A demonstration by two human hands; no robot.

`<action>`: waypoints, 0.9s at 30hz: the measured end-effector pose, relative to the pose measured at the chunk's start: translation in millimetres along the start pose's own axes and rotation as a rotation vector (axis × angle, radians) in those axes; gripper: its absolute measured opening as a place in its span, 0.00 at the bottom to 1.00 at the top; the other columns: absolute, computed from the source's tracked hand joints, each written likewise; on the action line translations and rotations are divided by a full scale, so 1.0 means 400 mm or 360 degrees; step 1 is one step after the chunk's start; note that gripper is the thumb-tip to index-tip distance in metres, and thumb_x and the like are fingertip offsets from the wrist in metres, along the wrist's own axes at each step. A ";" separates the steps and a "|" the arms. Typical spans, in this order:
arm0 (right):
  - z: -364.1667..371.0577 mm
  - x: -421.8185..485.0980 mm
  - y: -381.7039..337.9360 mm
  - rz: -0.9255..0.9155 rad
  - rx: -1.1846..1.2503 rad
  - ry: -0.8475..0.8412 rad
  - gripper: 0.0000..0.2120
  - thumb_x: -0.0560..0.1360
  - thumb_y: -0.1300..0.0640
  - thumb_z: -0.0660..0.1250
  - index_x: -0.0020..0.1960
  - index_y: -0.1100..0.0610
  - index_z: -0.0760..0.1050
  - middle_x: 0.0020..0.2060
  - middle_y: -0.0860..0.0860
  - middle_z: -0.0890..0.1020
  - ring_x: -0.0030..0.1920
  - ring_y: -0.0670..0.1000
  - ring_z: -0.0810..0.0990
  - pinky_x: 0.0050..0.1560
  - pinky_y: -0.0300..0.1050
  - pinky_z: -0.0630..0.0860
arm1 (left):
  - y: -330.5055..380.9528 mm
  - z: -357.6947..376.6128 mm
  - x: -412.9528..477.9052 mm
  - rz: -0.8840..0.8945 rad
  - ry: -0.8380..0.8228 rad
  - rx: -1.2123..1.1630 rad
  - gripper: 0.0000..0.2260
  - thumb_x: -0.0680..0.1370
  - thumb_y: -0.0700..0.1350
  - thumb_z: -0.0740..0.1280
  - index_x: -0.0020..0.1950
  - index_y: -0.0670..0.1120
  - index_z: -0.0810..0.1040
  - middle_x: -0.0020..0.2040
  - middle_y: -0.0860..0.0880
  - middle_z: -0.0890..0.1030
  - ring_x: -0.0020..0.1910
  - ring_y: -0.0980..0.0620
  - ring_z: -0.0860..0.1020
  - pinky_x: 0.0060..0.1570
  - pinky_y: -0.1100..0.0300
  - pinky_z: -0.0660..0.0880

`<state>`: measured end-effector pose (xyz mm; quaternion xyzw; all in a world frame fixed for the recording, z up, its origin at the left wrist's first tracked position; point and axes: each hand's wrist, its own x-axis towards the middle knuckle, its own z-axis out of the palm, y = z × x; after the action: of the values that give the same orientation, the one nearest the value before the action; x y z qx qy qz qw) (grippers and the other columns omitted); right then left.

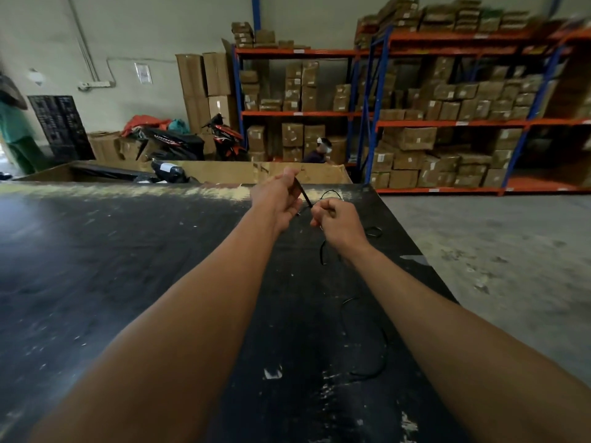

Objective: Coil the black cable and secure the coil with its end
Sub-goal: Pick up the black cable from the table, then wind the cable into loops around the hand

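Both of my arms reach far out over the black table [128, 266]. My left hand [279, 199] is closed around a short folded bundle of the black cable [303, 195], held upright above the table's far edge. Just to its right, my right hand [339, 225] is closed on the same cable. A thin loop arcs up behind the right hand, and slack hangs below it. More of the cable trails loosely across the table toward me, between my forearms. It is hard to see against the dark surface.
The table's right edge [415, 260] drops to a grey concrete floor [511, 266]. A large open cardboard bin [224, 171] stands behind the table. Shelves of cardboard boxes [447, 107] fill the back wall, where a person [319, 151] sits near a parked motorbike [224, 139].
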<state>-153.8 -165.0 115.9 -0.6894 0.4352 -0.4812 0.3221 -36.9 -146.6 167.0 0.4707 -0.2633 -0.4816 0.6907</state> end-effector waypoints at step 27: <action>0.020 0.072 -0.054 -0.0086 -0.0035 -0.0096 0.09 0.78 0.58 0.64 0.41 0.57 0.79 0.34 0.49 0.82 0.38 0.53 0.79 0.50 0.63 0.77 | -0.002 0.008 0.141 0.0134 -0.0341 -0.0113 0.19 0.83 0.47 0.60 0.68 0.35 0.73 0.66 0.38 0.76 0.67 0.44 0.74 0.62 0.55 0.72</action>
<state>-135.3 -181.9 142.9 -0.7187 0.4118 -0.4639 0.3142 -17.6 -199.4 162.8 0.3803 -0.3379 -0.5087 0.6945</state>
